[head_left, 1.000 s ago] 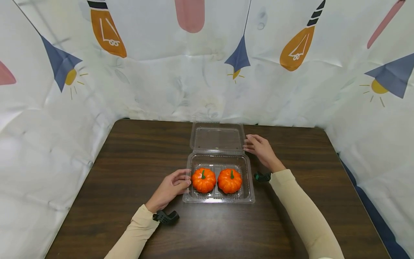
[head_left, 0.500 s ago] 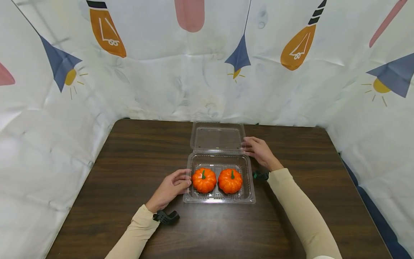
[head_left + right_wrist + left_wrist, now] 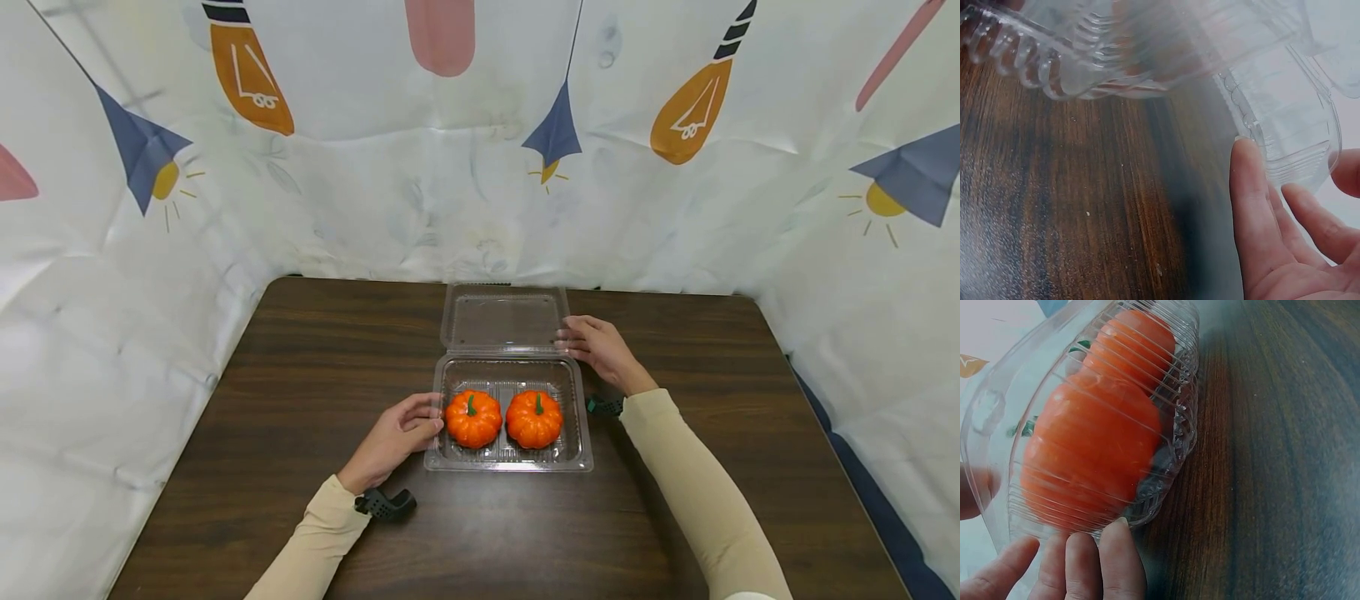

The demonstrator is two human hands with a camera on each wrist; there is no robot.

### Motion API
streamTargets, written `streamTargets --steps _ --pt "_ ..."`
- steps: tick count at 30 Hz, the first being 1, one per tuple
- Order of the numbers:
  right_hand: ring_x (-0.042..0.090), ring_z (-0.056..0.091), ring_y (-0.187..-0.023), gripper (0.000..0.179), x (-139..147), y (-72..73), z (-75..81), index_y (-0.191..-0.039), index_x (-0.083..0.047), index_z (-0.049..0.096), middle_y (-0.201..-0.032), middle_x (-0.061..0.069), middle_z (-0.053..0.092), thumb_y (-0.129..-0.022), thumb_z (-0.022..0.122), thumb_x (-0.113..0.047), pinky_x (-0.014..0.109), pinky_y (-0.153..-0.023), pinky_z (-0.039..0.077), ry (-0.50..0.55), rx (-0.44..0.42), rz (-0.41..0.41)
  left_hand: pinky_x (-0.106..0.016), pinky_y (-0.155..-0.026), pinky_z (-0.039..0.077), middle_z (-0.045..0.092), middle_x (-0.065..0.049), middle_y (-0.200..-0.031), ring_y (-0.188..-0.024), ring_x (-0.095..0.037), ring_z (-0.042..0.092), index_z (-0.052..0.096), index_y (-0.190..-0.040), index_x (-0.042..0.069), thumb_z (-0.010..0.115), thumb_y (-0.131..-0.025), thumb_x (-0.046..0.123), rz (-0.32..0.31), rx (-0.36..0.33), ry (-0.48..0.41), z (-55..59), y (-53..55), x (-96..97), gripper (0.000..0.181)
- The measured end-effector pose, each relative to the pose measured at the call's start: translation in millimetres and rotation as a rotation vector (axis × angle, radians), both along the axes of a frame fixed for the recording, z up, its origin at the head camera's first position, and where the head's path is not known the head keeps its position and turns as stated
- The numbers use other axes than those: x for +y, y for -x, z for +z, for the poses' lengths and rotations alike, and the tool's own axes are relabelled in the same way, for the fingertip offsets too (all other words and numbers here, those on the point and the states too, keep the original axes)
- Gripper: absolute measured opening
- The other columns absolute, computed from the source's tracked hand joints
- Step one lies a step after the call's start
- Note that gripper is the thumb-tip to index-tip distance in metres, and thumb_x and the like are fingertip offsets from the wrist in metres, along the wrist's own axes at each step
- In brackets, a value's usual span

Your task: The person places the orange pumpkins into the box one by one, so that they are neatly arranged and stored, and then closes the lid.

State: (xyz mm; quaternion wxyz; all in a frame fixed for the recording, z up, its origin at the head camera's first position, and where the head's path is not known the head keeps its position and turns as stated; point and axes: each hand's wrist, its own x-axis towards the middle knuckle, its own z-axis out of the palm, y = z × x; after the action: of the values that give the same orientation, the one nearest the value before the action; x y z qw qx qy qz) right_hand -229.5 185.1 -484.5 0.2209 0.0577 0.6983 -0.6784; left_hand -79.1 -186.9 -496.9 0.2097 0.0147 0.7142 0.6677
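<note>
My left hand (image 3: pixel 393 437) lightly pinches the left rim of a clear, rectangular, ribbed plastic tray (image 3: pixel 480 464), thumb above the edge and fingers below it, against the wall. My right hand (image 3: pixel 603 354), beyond the tray's far right corner, holds the right edge of a shallow, clear plastic lid (image 3: pixel 498 321), which lies folded back behind the tray on the dark wood-grain table (image 3: pixel 337 333). Inside the tray sit a glossy, lobed orange pumpkin with a green stem (image 3: pixel 472 419) on the left and a matching orange pumpkin (image 3: pixel 534 420) just beside it on the right.

I judge this plastic thin, light and springy; a hard squeeze could crease it, and its smooth face may slip. The rims seem the stiffest hold, the hinge behind the tray the weakest. The pumpkins look firm but slick, so a tilted tray might let them roll.
</note>
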Motion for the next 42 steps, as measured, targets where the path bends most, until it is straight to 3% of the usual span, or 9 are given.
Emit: streamTargets --steps 30,42 --pt "0.006 0.070 -0.094 0.051 5 -3.3 11.0 -0.153 -0.002 0.042 -0.116 -0.005 0.066 -0.109 0.053 -0.025 0.019 -0.085 0.061 0.064 0.067 0.003 -0.026 -0.086 0.062 0.059 -0.024 -0.130 -0.109 -0.021 0.067 0.047 -0.150 0.001 0.067 -0.101 0.016 0.008 -0.004 -0.010 -0.5 -1.2 1.9 0.055" --pt "0.012 0.075 -0.097 0.049 6 -2.6 16.7 -0.152 0.002 0.039 -0.122 0.006 0.068 -0.107 0.055 -0.011 0.027 -0.087 0.063 0.156 0.088 0.012 -0.026 -0.085 0.062 0.058 -0.024 -0.130 -0.108 -0.020 0.068 0.046 -0.150 0.001 0.067 -0.100 0.015 0.011 0.000 -0.025 0.5 -1.9 2.5 0.056"
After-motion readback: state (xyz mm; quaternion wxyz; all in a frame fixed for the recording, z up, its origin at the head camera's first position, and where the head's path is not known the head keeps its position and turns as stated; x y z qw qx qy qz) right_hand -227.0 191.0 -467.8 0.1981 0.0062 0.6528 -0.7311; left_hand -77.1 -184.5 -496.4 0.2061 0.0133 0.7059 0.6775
